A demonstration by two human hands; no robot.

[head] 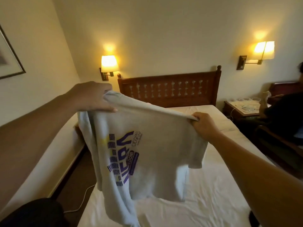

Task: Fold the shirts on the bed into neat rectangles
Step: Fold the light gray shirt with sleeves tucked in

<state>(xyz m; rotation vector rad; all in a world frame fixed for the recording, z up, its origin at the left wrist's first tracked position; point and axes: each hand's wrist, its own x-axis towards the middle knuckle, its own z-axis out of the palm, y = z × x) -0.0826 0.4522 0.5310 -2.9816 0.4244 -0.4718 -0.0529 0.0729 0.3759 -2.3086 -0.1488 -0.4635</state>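
Note:
A white T-shirt (pixel 157 145) with a purple and yellow print hangs in the air over the bed (pixel 213 202). My left hand (pixel 93 95) grips its upper left edge, bunched in the fingers. My right hand (pixel 205 125) grips the upper right edge. The cloth is stretched between the two hands and the rest droops down, its lower end reaching the white sheet at the near side. One sleeve hangs below my right hand.
A wooden headboard (pixel 168 89) stands at the far end of the bed, with lit wall lamps (pixel 109 63) on both sides. A second bed (pixel 54 154) lies at the left across a narrow floor gap. A person (pixel 285 112) sits by a nightstand (pixel 241 107) at the right.

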